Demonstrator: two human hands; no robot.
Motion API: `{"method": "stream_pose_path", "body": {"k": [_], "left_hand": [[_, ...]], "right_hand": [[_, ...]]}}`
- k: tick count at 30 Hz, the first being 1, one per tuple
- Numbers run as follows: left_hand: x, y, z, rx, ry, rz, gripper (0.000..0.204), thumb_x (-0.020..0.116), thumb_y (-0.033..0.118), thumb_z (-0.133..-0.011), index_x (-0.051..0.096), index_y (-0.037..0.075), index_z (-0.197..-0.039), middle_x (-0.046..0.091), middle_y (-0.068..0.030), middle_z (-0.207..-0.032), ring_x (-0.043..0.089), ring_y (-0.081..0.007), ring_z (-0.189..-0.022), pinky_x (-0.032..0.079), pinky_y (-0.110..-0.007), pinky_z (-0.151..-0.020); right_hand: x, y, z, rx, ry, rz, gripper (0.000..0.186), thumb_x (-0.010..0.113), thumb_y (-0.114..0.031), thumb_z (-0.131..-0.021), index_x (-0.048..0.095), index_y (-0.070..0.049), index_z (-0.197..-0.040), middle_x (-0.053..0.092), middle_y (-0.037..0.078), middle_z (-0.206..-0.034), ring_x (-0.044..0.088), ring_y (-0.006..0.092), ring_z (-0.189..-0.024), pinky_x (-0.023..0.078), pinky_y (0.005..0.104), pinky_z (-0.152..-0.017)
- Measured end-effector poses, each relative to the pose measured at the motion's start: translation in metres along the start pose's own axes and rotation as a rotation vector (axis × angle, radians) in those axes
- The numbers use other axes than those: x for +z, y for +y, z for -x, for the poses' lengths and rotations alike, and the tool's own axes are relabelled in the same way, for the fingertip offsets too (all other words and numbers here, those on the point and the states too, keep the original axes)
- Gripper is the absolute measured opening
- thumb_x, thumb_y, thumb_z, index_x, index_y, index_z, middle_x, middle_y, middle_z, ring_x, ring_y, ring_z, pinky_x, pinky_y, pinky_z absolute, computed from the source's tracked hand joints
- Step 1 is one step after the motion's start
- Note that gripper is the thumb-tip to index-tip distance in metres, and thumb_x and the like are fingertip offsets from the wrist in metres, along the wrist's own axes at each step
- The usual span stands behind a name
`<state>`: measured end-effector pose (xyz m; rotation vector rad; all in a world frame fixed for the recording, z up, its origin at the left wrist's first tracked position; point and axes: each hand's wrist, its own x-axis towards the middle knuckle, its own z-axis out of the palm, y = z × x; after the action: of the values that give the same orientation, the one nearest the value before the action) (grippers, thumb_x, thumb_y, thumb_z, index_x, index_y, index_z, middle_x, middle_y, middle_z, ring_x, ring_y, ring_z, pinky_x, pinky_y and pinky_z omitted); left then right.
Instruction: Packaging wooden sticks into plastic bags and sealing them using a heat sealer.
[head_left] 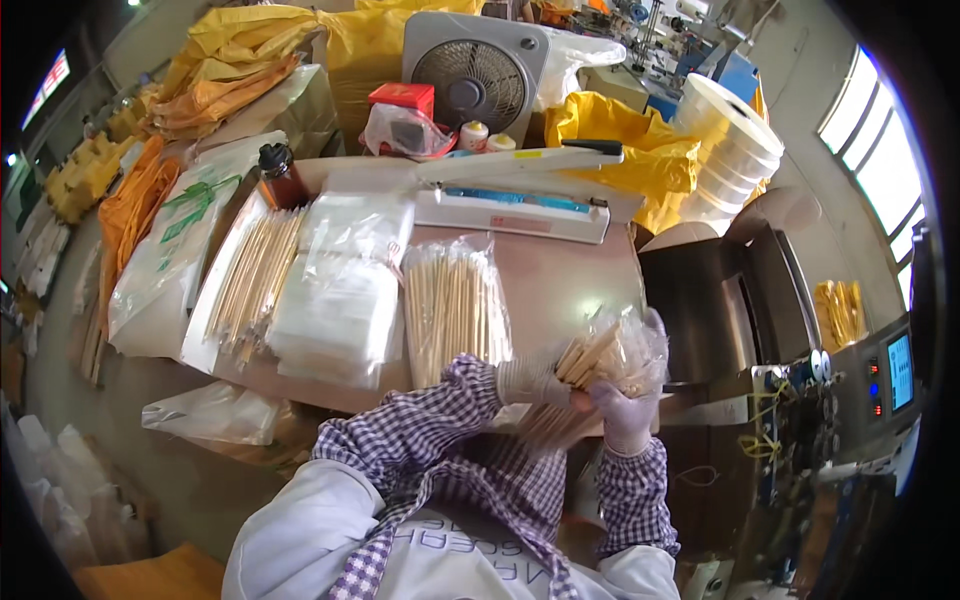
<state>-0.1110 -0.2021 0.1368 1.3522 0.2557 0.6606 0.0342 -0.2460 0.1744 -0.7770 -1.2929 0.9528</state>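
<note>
Both my hands wear pale gloves and are closed on a bundle of thin wooden sticks (590, 360) at the table's near right edge. My left hand (532, 380) grips the bundle from the left. My right hand (624, 416) holds it from the right, at the crumpled clear plastic bag (638, 350) around its upper end. The sticks' lower ends slant down toward my apron. Left of my hands, a filled clear bag of sticks (455, 305) lies flat. Beyond it lies a stack of clear plastic bags (340, 270), beside a white tray of loose sticks (258, 265).
An impulse sealer (510, 212) with its arm raised stands at the table's back. Behind it are a box fan (470, 80) and a red box (402, 97). A dark bottle (282, 175) stands far left. At right are a metal-topped machine (700, 305) and white film rolls (728, 140).
</note>
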Motion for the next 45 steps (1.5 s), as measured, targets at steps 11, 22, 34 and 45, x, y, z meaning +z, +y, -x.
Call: {"method": "stream_pose_path", "body": {"k": [11,22,34,45], "left_hand": [[0.042,-0.016,0.104,-0.505,0.237,0.386,0.073,0.062,0.055,-0.074,0.047,-0.001,-0.119,0.058,-0.0156,-0.108,0.056,-0.0231,-0.100,0.047,-0.032,-0.084],[-0.007,-0.034,0.152,0.106,0.684,-1.766,0.041,0.057,0.037,-0.082,0.058,0.001,-0.102,0.056,-0.0111,-0.084,0.057,-0.0214,-0.079,0.047,-0.031,-0.068],[-0.034,-0.029,0.124,0.136,1.105,-0.254,0.020,0.052,0.019,-0.089,0.061,0.002,-0.083,0.055,0.0012,-0.067,0.048,-0.0070,-0.056,0.041,-0.020,-0.050],[0.012,0.008,0.131,0.494,0.784,-0.905,0.013,0.056,0.014,-0.086,0.057,0.003,-0.078,0.056,-0.0104,-0.068,0.056,-0.0223,-0.060,0.044,-0.031,-0.055]], "right_hand": [[0.004,0.052,0.019,0.642,-0.392,-0.547,0.018,0.066,-0.016,-0.069,0.055,-0.003,-0.076,0.054,0.010,-0.078,0.055,0.0239,-0.080,0.047,0.0396,-0.079],[0.012,0.084,0.025,0.615,-0.377,-0.762,0.025,0.066,-0.029,-0.077,0.054,-0.007,-0.074,0.052,0.003,-0.074,0.055,0.0208,-0.083,0.050,0.0413,-0.079],[0.125,0.094,-0.016,0.506,-0.954,0.711,0.030,0.046,-0.025,-0.087,0.061,-0.001,-0.096,0.063,0.014,-0.096,0.059,0.0259,-0.087,0.045,0.0345,-0.079],[0.095,0.146,0.045,0.335,-0.350,-0.703,0.082,0.071,-0.008,-0.072,0.020,-0.001,-0.135,0.051,0.012,-0.116,0.053,0.0184,-0.101,0.048,0.0294,-0.085]]}}
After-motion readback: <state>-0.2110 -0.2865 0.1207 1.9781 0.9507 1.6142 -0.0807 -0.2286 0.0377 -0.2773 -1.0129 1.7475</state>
